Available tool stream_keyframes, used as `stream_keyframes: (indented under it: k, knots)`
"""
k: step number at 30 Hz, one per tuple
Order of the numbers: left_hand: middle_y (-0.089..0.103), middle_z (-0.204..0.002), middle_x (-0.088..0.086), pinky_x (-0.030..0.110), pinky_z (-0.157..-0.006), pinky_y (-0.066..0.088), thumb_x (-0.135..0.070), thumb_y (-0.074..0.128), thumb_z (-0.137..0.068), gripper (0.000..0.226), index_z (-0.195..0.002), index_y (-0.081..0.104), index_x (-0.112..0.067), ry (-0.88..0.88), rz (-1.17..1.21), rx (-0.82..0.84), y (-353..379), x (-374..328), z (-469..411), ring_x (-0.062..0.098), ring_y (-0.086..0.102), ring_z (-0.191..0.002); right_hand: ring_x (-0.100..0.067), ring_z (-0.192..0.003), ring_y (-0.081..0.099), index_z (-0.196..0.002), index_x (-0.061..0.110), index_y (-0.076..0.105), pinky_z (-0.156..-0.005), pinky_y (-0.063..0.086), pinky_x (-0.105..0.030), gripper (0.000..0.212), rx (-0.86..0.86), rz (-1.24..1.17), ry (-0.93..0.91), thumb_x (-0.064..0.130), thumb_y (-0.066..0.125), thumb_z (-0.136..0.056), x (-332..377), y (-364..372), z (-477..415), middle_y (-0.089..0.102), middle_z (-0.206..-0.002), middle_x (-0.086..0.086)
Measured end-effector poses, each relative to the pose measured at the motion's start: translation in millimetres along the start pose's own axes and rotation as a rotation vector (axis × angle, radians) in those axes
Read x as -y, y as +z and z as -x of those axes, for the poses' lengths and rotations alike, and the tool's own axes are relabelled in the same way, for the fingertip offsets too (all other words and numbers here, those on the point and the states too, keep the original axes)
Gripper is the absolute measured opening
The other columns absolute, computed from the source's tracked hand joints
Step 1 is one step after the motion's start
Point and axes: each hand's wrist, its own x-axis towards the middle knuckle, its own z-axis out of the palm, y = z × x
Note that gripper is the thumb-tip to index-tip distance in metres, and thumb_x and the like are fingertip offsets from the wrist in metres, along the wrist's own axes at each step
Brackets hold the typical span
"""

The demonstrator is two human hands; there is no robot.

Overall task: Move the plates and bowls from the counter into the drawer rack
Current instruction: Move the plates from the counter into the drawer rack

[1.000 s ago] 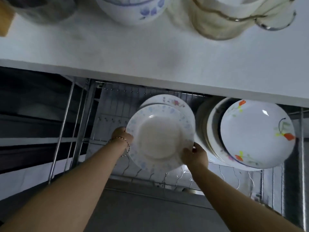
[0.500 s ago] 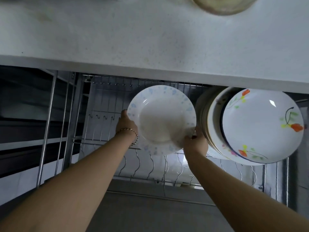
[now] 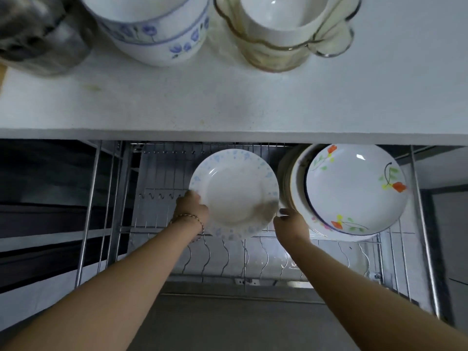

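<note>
While the blue-flecked plate [image 3: 234, 193] stands upright over the drawer rack [image 3: 243, 257], the left grip [image 3: 191, 206] holds the plate's left rim. The right grip [image 3: 291, 224] is at its lower right rim; blur hides whether it holds. Flowered plates [image 3: 354, 188] lean just right of it.

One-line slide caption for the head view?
Left hand grips a blue-flecked plate upright at the drawer rack, right hand beside its rim; bowls on the counter.
</note>
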Motion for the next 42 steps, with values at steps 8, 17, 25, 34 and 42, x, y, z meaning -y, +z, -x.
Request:
stream_keyframes:
  k: [8,17,25,34,42]
  knots:
    - [0.060,-0.114,0.005,0.025,-0.083,0.042,-0.018,0.041,-0.096,0.024,-0.114,0.057,-0.019,0.484,-0.427,0.217,-20.2,-105.8,129.2,0.020,0.054,-0.096,-0.019,-0.088,0.055,-0.122,0.005,0.059,-0.069,0.045,-0.017,0.034,0.245,0.252,-0.280,0.010,0.048,-0.090,20.3,-147.8,79.4,0.064,-0.096,-0.010]
    - [0.057,-0.127,0.010,0.023,-0.096,0.041,-0.011,0.045,-0.093,0.025,-0.114,0.059,-0.010,0.624,-0.382,0.177,39.8,-256.0,281.0,0.025,0.052,-0.121,-0.023,-0.103,0.062,-0.125,0.008,0.056,-0.089,0.046,-0.028,0.034,0.024,0.425,-0.378,0.019,0.046,-0.094,-20.9,-393.6,121.5,0.064,-0.119,-0.012]
    - [0.059,-0.130,0.014,0.030,-0.101,0.045,-0.006,0.045,-0.092,0.034,-0.122,0.059,-0.004,0.611,-0.194,0.157,123.2,-407.3,383.2,0.028,0.056,-0.120,-0.026,-0.113,0.059,-0.126,0.009,0.056,-0.091,0.044,-0.027,0.036,-0.126,0.532,-0.422,0.014,0.045,-0.092,-66.5,-611.3,108.6,0.061,-0.126,-0.010]
    - [0.059,-0.129,0.018,0.035,-0.095,0.049,-0.001,0.046,-0.091,0.038,-0.128,0.054,-0.003,0.530,-0.079,0.067,114.1,-500.0,381.4,0.030,0.058,-0.119,-0.022,-0.082,0.059,-0.119,0.003,0.058,-0.060,0.042,-0.017,0.030,-0.133,0.430,-0.501,0.009,0.047,-0.092,-17.4,-703.1,62.3,0.068,-0.109,-0.017]
    - [0.060,-0.126,0.021,0.041,-0.096,0.049,0.001,0.049,-0.089,0.038,-0.127,0.052,-0.001,0.384,0.096,0.064,80.5,-570.7,288.5,0.033,0.061,-0.112,-0.028,-0.115,0.059,-0.121,0.010,0.058,-0.097,0.047,-0.032,0.032,-0.098,0.516,-0.537,0.015,0.047,-0.092,75.8,-697.3,-14.6,0.060,-0.126,-0.012]
